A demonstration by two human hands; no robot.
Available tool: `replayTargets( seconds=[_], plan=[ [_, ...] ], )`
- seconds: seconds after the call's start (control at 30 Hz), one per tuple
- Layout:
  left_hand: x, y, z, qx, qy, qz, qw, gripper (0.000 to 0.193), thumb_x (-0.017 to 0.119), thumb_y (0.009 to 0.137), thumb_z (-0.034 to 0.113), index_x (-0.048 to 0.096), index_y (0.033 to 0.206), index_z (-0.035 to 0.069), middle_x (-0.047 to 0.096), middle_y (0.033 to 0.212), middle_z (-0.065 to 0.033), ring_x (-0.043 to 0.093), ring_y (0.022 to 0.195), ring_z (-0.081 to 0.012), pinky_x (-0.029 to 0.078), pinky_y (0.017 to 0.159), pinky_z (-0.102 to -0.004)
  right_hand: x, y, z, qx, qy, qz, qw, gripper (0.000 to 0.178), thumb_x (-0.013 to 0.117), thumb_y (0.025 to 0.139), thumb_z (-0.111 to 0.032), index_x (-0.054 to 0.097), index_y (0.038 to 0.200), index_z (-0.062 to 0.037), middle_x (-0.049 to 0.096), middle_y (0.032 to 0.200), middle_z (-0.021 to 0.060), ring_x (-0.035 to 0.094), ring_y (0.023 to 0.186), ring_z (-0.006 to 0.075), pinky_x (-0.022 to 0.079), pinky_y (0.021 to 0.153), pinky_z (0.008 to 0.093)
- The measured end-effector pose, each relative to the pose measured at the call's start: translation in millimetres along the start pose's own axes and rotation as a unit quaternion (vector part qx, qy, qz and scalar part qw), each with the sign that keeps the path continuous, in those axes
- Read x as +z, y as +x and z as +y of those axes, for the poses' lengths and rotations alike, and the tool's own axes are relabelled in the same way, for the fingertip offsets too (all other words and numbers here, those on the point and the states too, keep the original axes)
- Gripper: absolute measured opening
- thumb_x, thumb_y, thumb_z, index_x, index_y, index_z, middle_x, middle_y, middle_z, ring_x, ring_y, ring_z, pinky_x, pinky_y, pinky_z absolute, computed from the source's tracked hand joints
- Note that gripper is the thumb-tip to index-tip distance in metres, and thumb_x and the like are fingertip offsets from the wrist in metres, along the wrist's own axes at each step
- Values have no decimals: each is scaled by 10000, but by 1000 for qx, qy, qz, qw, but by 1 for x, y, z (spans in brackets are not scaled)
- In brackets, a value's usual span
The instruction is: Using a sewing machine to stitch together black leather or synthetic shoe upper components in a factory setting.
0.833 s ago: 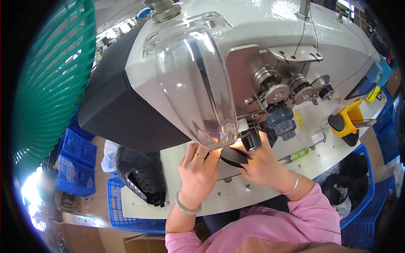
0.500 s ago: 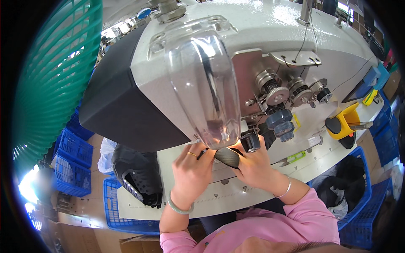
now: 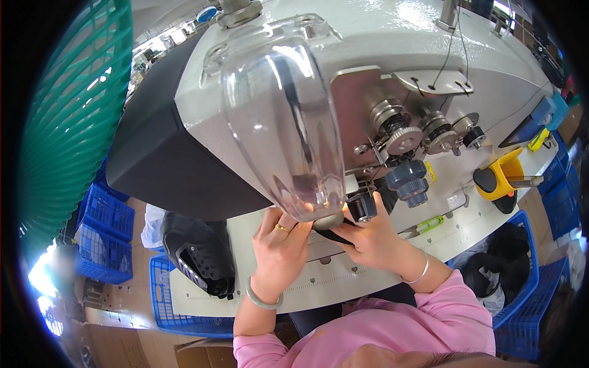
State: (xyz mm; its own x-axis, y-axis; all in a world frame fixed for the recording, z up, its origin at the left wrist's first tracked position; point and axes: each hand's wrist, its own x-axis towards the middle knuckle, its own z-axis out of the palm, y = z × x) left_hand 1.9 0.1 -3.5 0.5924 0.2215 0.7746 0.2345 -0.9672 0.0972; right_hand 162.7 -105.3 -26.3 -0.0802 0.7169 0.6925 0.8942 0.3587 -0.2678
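Note:
A dark, curved mesh piece (image 3: 331,226), possibly part of a shoe upper, lies under the head of a white sewing machine (image 3: 362,55). From the left side, my left hand (image 3: 279,245) pinches its edge with closed fingers; a ring and a bangle show on that arm. My right hand (image 3: 373,238) grips the other side, its fingers bent close beside the presser area. A clear plastic guard (image 3: 285,122) hangs in front and hides the needle. Part of the mesh piece is covered by my fingers and the guard.
A black shoe (image 3: 197,254) rests on the white table (image 3: 319,288) at left. Green-handled thread snips (image 3: 426,226) and a yellow holder (image 3: 506,172) sit at right. Blue baskets (image 3: 534,264) flank the table, and a green fan guard (image 3: 80,104) stands far left.
The mesh piece has turned between my hands, so a paler, rounded part now shows beneath the guard. Both hands keep nearly the same place, and the view has shifted slightly.

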Motion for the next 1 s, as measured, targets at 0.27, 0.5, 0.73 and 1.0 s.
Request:
replayTargets(
  seconds=[0.27, 0.5, 0.73, 1.0],
  plan=[
    [-6, 1, 3, -16, -9, -47, 999, 265, 706, 676, -40, 706, 923, 56, 652, 945, -61, 641, 903, -284, 548, 743, -361, -1, -2, -3, -13, -46, 29, 998, 476, 677, 640, -23, 662, 1107, -110, 645, 1001, 37, 586, 862, 239, 370, 814, 431],
    [-3, 8, 0, 21, 11, -20, 1000, 181, 711, 653, -13, 661, 811, 59, 579, 856, -18, 596, 791, -210, 506, 572, -310, 2, -4, -1, -9, -56, 37, 998, 470, 682, 640, -23, 665, 1101, -109, 646, 1037, 41, 587, 876, 248, 376, 831, 449],
    [-8, 8, -3, 15, 4, -43, 999, 195, 699, 666, -18, 657, 838, 64, 590, 900, -25, 608, 775, -224, 519, 569, -311, 6, -6, -6, -19, -98, 1, 995, 360, 701, 646, -102, 637, 999, -65, 569, 1069, 86, 495, 1066, 304, 369, 865, 486],
    [-12, 12, -6, 16, -20, -26, 999, 223, 704, 680, -26, 682, 883, 64, 640, 883, -32, 628, 750, -224, 529, 597, -312, 17, -4, -5, 33, -62, 30, 997, 334, 745, 686, -142, 649, 1005, -109, 567, 1057, 82, 487, 1001, 308, 359, 838, 459]
  ],
)
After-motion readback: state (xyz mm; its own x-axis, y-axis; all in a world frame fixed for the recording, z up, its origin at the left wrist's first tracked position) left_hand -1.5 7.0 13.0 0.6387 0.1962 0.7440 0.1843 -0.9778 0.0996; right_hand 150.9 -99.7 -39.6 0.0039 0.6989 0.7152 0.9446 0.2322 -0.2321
